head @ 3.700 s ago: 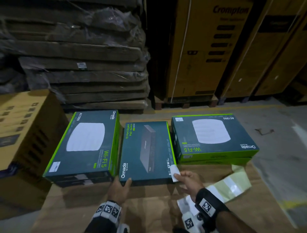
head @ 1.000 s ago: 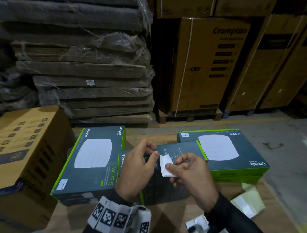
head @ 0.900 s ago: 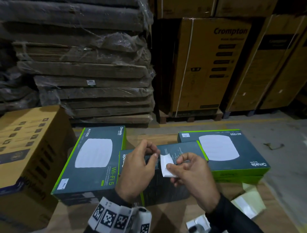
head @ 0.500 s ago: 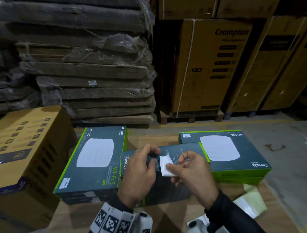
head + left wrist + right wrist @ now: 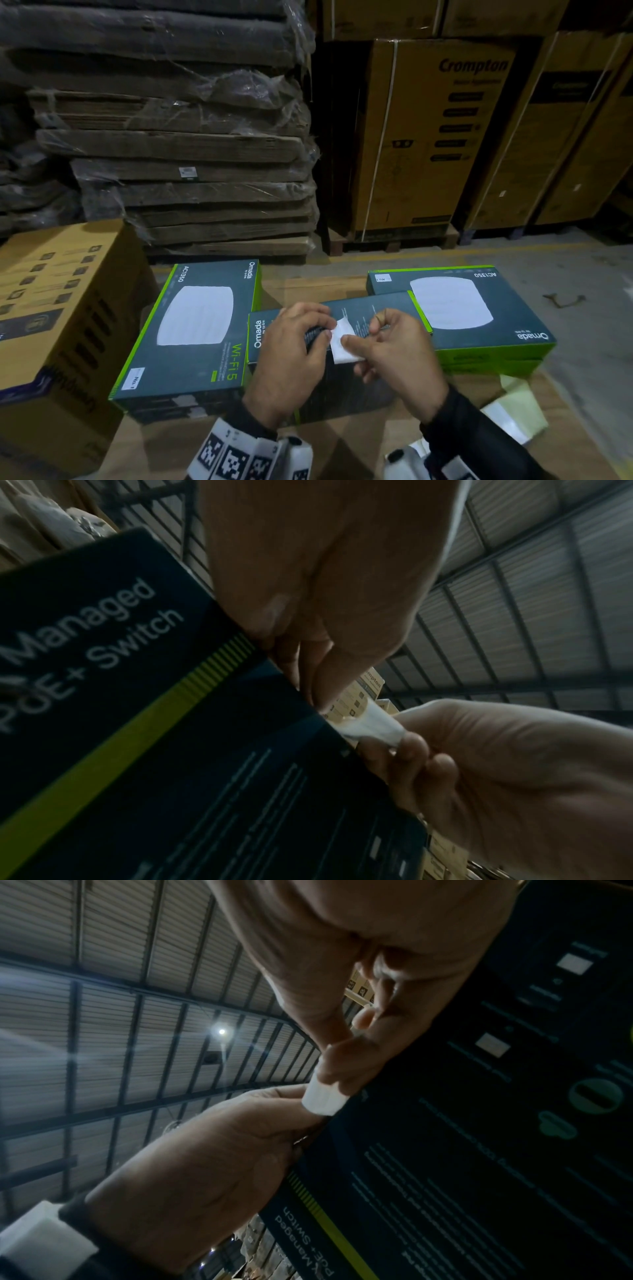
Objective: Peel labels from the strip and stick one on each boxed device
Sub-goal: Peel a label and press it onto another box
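The dark Omada switch box stands tipped up on its near edge between two flat AC1350 boxes. My right hand pinches a small white label in front of the box's upper part. My left hand pinches the label's left edge with curled fingers. The left wrist view shows the label right at the box's edge. The left AC1350 box carries a white label, and so does the right AC1350 box, at its far corner.
The label strip lies on the brown cardboard surface at the right, near my right forearm. A yellow carton stands at the left. Wrapped cardboard stacks and tall Crompton cartons stand behind.
The switch box lay flat 3.7 s ago and is now tipped up. Over the last second my left fingers have closed onto the label's edge; both hands stay in place.
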Action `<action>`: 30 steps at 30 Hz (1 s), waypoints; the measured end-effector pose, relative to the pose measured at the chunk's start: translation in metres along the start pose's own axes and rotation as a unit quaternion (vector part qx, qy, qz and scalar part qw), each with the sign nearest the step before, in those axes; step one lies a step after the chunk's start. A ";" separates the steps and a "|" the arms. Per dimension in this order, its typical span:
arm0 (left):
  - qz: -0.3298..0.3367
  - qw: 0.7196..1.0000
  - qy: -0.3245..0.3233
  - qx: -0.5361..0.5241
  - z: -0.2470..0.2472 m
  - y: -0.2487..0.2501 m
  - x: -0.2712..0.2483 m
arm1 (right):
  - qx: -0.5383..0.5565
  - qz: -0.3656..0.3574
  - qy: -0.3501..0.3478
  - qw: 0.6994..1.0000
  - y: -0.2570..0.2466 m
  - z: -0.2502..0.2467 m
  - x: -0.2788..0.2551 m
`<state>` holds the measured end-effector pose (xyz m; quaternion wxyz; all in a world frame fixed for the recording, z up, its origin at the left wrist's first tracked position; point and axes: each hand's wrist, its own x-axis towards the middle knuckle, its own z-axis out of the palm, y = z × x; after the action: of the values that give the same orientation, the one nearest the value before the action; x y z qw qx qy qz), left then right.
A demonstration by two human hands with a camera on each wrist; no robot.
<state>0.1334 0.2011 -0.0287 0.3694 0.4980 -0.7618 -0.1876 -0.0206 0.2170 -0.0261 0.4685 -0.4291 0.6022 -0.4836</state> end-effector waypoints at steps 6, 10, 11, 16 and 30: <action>-0.001 1.000 0.001 0.007 0.001 0.002 0.001 | -0.044 -0.003 0.007 0.999 -0.003 0.000 0.001; -0.006 1.000 0.001 0.016 0.001 0.002 0.001 | -0.087 -0.009 0.014 0.996 -0.005 0.002 0.001; -0.005 1.000 0.001 0.018 0.001 0.002 0.001 | -0.097 -0.010 0.016 0.995 -0.006 0.002 0.000; 0.005 1.000 -0.006 0.026 0.003 0.000 0.002 | -0.144 -0.007 0.014 0.989 -0.010 0.000 -0.002; 0.020 1.000 -0.007 0.023 0.004 -0.001 0.000 | -0.272 -0.058 -0.007 0.961 -0.016 -0.010 -0.004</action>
<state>0.1312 0.2003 -0.0317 0.3564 0.4899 -0.7781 -0.1659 -0.0287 0.2202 -0.0091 0.3094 -0.5778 0.6816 -0.3254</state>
